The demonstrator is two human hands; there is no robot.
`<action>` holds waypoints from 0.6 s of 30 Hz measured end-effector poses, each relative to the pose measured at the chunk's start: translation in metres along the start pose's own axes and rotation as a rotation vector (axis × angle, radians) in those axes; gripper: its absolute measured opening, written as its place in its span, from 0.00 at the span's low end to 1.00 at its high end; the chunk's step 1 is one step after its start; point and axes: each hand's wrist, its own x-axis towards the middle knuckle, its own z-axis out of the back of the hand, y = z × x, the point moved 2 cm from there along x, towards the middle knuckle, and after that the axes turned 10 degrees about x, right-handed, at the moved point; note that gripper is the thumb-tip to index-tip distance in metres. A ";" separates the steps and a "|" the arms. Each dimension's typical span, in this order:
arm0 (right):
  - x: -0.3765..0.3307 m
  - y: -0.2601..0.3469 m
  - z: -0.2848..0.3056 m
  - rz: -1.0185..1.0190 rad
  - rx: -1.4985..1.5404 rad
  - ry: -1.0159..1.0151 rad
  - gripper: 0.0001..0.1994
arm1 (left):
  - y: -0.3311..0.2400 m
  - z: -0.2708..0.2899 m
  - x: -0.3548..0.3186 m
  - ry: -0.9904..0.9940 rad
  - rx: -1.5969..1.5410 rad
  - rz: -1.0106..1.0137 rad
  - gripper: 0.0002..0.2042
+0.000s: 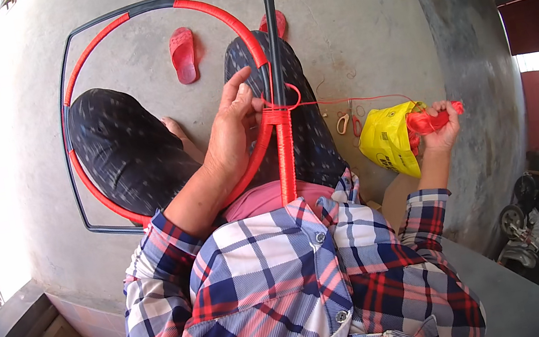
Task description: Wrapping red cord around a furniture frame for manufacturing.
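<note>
On my lap rests a black frame (164,2), a rounded rectangle with a ring inside it. Red cord is wound round several stretches of the ring (218,12) and round the straight bar (286,155) running toward my waist. My left hand (230,129) is beside the joint of ring and bar, fingers stretched out, some fingertips against it and partly hidden. A loose red loop (296,97) stands out from this joint. Off to the right, my right hand (443,130) is closed round a bundle of red cord (424,122). A thin strand runs between joint and bundle.
A yellow plastic bag (387,139) with red cord in it stands on the concrete floor below my right hand. Scissors (343,123) lie beside it. Pink slippers (183,56) are on the floor ahead. A wheeled machine (525,221) stands far right.
</note>
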 end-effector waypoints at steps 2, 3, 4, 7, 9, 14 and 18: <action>-0.002 -0.023 0.000 -0.224 -0.068 0.138 0.06 | 0.003 -0.001 0.002 0.041 -0.002 -0.007 0.21; -0.015 -0.047 -0.023 -0.201 -0.183 0.082 0.02 | 0.005 0.000 0.002 0.071 -0.043 -0.009 0.21; -0.032 -0.070 -0.046 -0.247 -0.228 0.105 0.06 | 0.005 -0.002 0.002 0.106 -0.082 -0.010 0.20; -0.080 -0.130 -0.119 -0.430 -0.448 0.454 0.16 | 0.004 -0.005 0.001 0.129 -0.125 0.014 0.18; -0.106 -0.157 -0.148 -0.623 -0.619 0.602 0.14 | 0.009 0.001 0.001 0.099 -0.137 0.006 0.15; -0.085 -0.157 -0.132 -0.549 -0.504 0.489 0.06 | 0.007 0.000 0.003 0.148 -0.174 0.012 0.11; -0.108 -0.165 -0.154 -0.528 0.019 0.292 0.07 | 0.006 -0.003 0.004 0.119 -0.209 0.067 0.04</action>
